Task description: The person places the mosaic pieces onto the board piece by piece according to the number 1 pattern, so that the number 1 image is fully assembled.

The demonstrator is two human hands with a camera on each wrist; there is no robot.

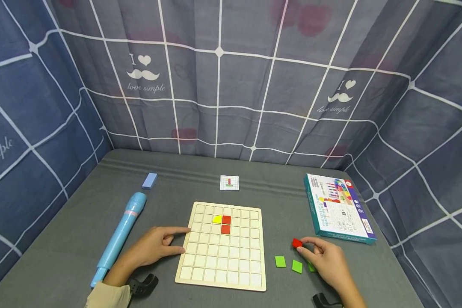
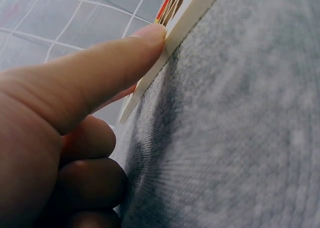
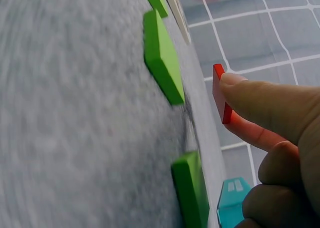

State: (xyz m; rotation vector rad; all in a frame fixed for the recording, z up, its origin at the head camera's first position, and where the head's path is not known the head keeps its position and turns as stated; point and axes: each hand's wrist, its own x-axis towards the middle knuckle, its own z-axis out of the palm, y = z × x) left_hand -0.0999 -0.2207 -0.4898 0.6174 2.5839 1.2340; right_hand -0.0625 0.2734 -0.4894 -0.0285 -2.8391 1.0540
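Observation:
A wooden grid board (image 1: 223, 273) lies in the middle of the grey table. It holds a yellow tile (image 1: 217, 219) and two red tiles (image 1: 226, 224) near its top. My left hand (image 1: 165, 244) rests beside the board, its straight index finger (image 2: 100, 72) touching the board's left edge (image 2: 185, 22), the other fingers curled under. To the right of the board, my right hand (image 1: 312, 249) pinches a red tile (image 1: 297, 243) (image 3: 219, 92) between thumb and index finger, just above the table. Green tiles (image 1: 280, 261) (image 1: 297, 266) (image 3: 162, 57) lie loose beside it, one (image 3: 192, 188) partly under the hand.
A long light-blue tube (image 1: 119, 235) lies left of the board, with a small blue block (image 1: 149, 180) behind it. A small pattern card (image 1: 229, 182) sits beyond the board. The game box (image 1: 339, 208) lies at the right. Checked cloth walls enclose the table on three sides.

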